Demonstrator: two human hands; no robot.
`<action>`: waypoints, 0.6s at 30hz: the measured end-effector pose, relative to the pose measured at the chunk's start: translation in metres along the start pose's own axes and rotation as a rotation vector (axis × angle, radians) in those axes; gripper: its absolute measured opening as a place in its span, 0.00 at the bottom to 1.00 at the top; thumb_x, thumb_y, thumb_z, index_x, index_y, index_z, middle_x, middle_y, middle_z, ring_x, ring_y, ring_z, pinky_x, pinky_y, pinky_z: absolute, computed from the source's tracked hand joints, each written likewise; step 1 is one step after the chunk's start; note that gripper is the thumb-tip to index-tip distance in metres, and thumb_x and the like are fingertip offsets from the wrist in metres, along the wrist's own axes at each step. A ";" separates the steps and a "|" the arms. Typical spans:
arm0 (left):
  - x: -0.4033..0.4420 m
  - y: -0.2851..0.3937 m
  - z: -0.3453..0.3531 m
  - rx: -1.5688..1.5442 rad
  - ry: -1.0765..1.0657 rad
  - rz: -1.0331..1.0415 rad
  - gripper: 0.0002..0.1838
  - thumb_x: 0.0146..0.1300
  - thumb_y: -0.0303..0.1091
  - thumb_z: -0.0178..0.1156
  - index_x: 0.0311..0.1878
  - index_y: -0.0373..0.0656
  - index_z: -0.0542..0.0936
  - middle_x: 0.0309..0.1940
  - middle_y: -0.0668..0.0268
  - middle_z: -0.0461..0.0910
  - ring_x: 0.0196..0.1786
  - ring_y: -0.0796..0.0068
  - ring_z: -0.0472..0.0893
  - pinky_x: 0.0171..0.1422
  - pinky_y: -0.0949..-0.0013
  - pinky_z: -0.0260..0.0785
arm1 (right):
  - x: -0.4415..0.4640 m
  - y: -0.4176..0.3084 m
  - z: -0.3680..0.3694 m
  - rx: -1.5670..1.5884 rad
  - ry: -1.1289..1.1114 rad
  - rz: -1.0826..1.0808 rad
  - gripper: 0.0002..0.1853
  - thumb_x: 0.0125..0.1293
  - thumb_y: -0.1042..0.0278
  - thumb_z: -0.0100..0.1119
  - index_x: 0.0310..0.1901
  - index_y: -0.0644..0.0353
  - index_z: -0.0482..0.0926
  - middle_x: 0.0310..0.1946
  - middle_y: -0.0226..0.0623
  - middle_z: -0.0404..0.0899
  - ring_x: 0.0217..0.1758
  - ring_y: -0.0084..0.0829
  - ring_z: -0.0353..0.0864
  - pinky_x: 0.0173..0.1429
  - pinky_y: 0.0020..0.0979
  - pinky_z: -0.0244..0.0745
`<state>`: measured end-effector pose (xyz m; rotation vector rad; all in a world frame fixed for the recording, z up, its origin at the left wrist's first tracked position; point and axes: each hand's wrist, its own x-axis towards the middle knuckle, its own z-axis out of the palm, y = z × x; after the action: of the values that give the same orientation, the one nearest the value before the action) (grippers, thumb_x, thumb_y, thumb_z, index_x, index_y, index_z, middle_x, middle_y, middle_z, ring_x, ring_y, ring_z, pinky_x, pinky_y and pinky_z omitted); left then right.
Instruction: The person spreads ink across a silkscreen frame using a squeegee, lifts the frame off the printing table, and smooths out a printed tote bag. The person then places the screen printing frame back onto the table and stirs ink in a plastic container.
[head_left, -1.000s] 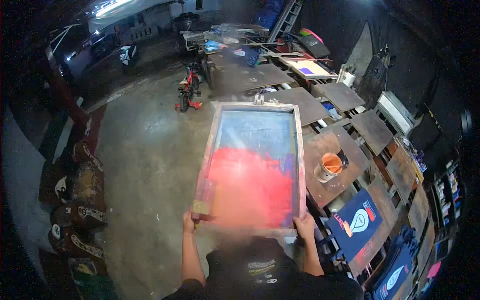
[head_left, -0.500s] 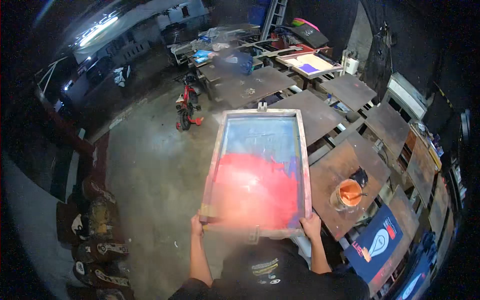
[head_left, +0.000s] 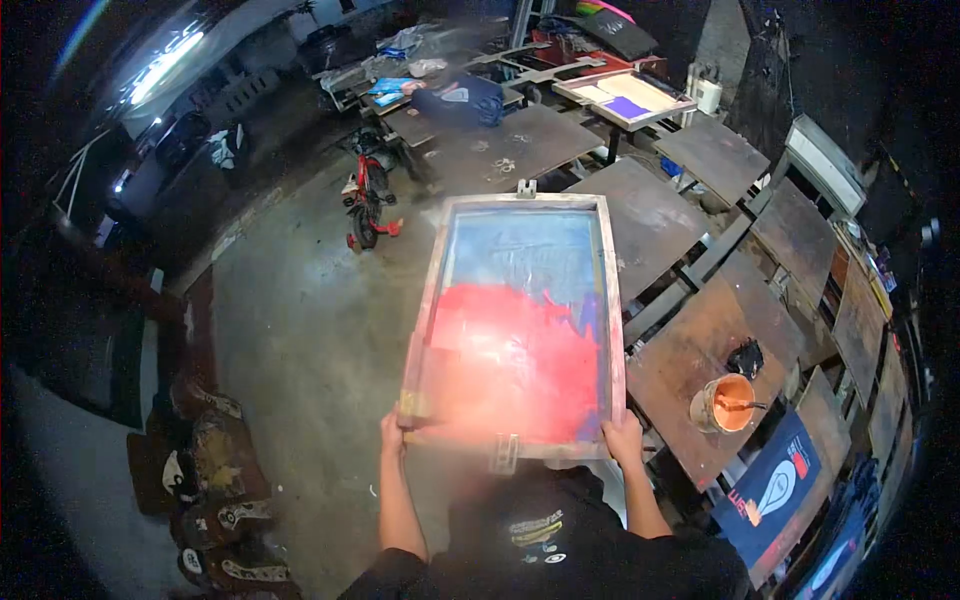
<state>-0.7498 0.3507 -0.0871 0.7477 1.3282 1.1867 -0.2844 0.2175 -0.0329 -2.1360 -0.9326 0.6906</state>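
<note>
A wooden-framed printing screen (head_left: 522,265) is held out in front of my body, its blue mesh covered in the lower part by a broad patch of red-pink. My left hand (head_left: 393,432) is closed round the frame's near left corner. On the near right corner, my right hand (head_left: 622,438) grips the frame. Metal fittings sit at the middle of the far and near frame edges. A bright glare whitens part of the red patch. The fingers under the frame are hidden.
Flat boards (head_left: 650,225) fill the right side. One holds a bucket of orange ink (head_left: 722,405) and a black crumpled item (head_left: 744,358). A printed dark blue cloth (head_left: 775,490) lies nearer. Another framed screen (head_left: 625,100) rests farther back. A small red bicycle (head_left: 368,200) stands on the floor.
The screen, still in both hands, sits slightly higher in view. The boards and bucket have shifted right, and the bicycle a little up, as my viewpoint moved.
</note>
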 end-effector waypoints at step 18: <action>0.179 0.039 -0.022 0.010 -0.238 -0.003 0.20 0.75 0.46 0.53 0.40 0.37 0.83 0.32 0.68 0.82 0.33 0.79 0.79 0.37 0.71 0.71 | 0.009 -0.090 0.094 -0.052 0.129 0.150 0.21 0.52 0.57 0.63 0.39 0.69 0.81 0.35 0.58 0.83 0.43 0.55 0.84 0.49 0.47 0.76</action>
<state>-0.8066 0.5242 -0.1115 0.8649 1.1376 1.0534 -0.3800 0.3053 -0.0238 -2.2849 -0.7348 0.5991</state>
